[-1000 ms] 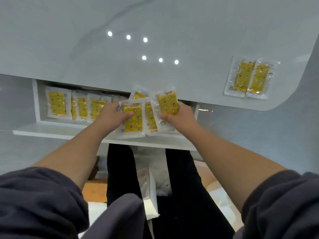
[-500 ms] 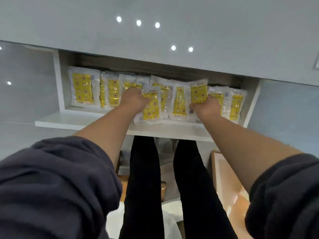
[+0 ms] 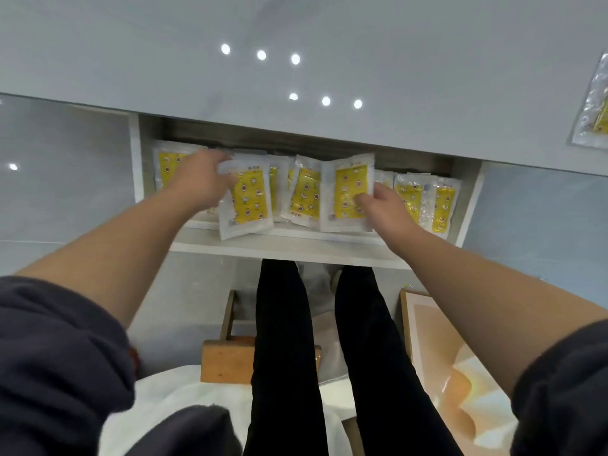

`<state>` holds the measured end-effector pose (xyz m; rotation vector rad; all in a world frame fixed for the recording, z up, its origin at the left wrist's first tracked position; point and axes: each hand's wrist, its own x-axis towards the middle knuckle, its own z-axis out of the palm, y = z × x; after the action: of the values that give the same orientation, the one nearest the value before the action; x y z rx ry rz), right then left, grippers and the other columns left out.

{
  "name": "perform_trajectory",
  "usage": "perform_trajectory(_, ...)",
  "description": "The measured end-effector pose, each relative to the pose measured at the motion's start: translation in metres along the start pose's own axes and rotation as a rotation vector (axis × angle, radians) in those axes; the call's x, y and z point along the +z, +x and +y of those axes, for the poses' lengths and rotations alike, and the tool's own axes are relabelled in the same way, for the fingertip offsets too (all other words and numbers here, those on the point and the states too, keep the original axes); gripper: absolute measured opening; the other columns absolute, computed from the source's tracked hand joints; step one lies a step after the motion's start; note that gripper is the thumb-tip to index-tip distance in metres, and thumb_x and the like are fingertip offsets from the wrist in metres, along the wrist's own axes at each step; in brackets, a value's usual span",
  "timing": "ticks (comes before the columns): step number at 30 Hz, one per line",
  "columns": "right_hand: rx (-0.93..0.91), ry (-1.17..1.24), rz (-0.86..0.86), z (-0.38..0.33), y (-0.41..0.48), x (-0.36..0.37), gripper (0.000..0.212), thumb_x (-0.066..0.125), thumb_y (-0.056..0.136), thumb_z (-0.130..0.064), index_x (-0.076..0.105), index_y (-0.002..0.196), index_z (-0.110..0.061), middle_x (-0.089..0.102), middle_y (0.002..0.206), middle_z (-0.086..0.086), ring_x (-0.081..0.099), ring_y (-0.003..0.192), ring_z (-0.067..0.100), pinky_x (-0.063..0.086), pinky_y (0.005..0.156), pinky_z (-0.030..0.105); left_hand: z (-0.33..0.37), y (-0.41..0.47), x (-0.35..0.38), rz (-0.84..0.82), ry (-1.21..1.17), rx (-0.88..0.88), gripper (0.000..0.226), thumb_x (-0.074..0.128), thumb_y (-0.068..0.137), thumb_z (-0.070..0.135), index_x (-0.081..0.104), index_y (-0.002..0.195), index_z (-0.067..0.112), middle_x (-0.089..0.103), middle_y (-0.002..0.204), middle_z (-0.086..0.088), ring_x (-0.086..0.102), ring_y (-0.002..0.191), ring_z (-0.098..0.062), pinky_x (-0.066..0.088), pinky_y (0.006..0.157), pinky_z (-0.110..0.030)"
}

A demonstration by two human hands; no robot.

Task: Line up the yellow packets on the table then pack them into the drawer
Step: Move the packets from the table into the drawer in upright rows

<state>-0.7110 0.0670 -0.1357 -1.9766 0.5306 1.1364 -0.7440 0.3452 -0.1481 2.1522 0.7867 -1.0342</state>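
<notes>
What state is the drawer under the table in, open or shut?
Open. The drawer is pulled out from under the table, showing a row of yellow packets inside; the left hand and right hand each hold one.

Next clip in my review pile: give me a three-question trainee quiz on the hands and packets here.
1. True or false: the drawer is closed.
2. The right hand pinches: A) a yellow packet B) a drawer handle C) nothing.
3. Fill in: at far right, an unpacked packet lies on the ____.
Key: 1 false; 2 A; 3 table.
</notes>
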Motion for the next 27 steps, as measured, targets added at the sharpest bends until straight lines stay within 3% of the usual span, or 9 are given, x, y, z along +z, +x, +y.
perform_trajectory(4, -0.043, -0.045, -0.163, -0.028, 0.013, 0.044, 0.021, 0.062, 0.091, -0.009, 0.065, 0.110, -0.016, 0.068, 0.103, 0.000, 0.063, 0.085, 0.011, 0.050, 0.070, 0.019, -0.030, 0.019, -0.040, 0.053, 0.036, 0.007, 0.041, 0.063, 0.092, 0.022, 0.057, 0.131, 0.009, 0.061, 0.124, -0.018, 0.060, 0.107, -0.038, 0.050, 0.092, -0.043)
perform_trajectory(8, -0.007, -0.100, -0.209, -0.044, 0.037, 0.102, 0.023, 0.065, 0.090, -0.012, 0.065, 0.113, -0.012, 0.068, 0.110, 0.006, 0.066, 0.095, 0.022, 0.058, 0.082, 0.039, -0.052, 0.040, -0.049, 0.054, 0.215, 0.018, 0.034, 0.055, 0.095, 0.016, 0.060, 0.127, 0.005, 0.062, 0.117, -0.023, 0.057, 0.108, -0.039, 0.044, 0.087, -0.039)
perform_trajectory(10, -0.023, -0.283, -0.230, -0.044, 0.047, 0.124, 0.006, 0.066, 0.089, -0.021, 0.064, 0.089, -0.015, 0.069, 0.097, 0.007, 0.066, 0.092, 0.025, 0.057, 0.080, 0.040, -0.059, 0.045, -0.047, 0.062, 0.401, 0.052, 0.031, 0.053, 0.096, 0.018, 0.063, 0.123, 0.006, 0.062, 0.114, -0.025, 0.056, 0.108, -0.039, 0.044, 0.087, -0.039)
perform_trajectory(11, -0.037, -0.438, -0.235, -0.045, 0.048, 0.131, 0.017, 0.066, 0.090, -0.028, 0.059, 0.080, -0.016, 0.067, 0.090, 0.005, 0.066, 0.091, 0.025, 0.055, 0.076, 0.037, -0.061, 0.046, -0.045, 0.080, 0.521, 0.064, 0.030, 0.052, 0.096, 0.020, 0.064, 0.120, 0.008, 0.063, 0.111, -0.023, 0.055, 0.108, -0.038, 0.043, 0.089, -0.039)
perform_trajectory(14, -0.028, -0.958, -0.200, -0.047, 0.046, 0.135, 0.030, 0.057, 0.091, -0.047, 0.055, 0.093, -0.017, 0.060, 0.093, 0.002, 0.059, 0.090, 0.023, 0.043, 0.067, 0.031, -0.055, 0.044, -0.042, 0.143, 0.892, 0.103, 0.026, 0.052, 0.092, 0.020, 0.064, 0.114, 0.014, 0.062, 0.109, -0.016, 0.051, 0.109, -0.033, 0.036, 0.097, -0.040)
perform_trajectory(17, -0.121, -1.149, -0.086, -0.048, 0.039, 0.117, 0.033, 0.053, 0.092, -0.046, 0.056, 0.107, -0.017, 0.058, 0.094, 0.003, 0.056, 0.087, 0.024, 0.043, 0.067, 0.032, -0.042, 0.038, -0.037, 0.183, 0.851, 0.223, 0.051, 0.060, 0.086, 0.034, 0.050, 0.131, 0.012, 0.050, 0.131, -0.019, 0.042, 0.123, -0.036, 0.033, 0.101, -0.046)
perform_trajectory(21, -0.321, -1.185, 0.220, -0.026, 0.042, 0.061, 0.068, 0.070, 0.081, -0.038, 0.037, 0.139, -0.021, 0.048, 0.134, 0.011, 0.043, 0.126, 0.032, 0.035, 0.101, 0.048, -0.014, 0.035, -0.010, 0.054, 0.789, 0.386, 0.092, 0.063, 0.079, 0.060, 0.021, 0.150, 0.019, 0.031, 0.151, -0.015, 0.028, 0.138, -0.038, 0.021, 0.113, -0.053)
perform_trajectory(24, -0.209, -1.258, 0.108, -0.004, 0.054, 0.021, 0.103, 0.075, 0.075, -0.043, 0.008, 0.152, -0.031, 0.028, 0.153, 0.008, 0.023, 0.143, 0.031, 0.019, 0.112, 0.057, 0.003, 0.040, 0.025, -0.030, 0.757, 0.411, 0.112, 0.071, 0.071, 0.063, 0.005, 0.153, 0.024, 0.018, 0.157, -0.012, 0.017, 0.144, -0.036, 0.016, 0.115, -0.060)
perform_trajectory(27, -0.073, -1.267, 0.054, 0.017, 0.068, -0.001, 0.111, 0.077, 0.069, -0.050, 0.006, 0.152, -0.029, 0.023, 0.156, 0.005, 0.021, 0.144, 0.029, 0.016, 0.115, 0.058, 0.008, 0.047, 0.049, -0.082, 0.808, 0.375, 0.110, 0.075, 0.072, 0.052, 0.004, 0.152, 0.026, 0.020, 0.155, -0.010, 0.019, 0.143, -0.036, 0.017, 0.111, -0.065)
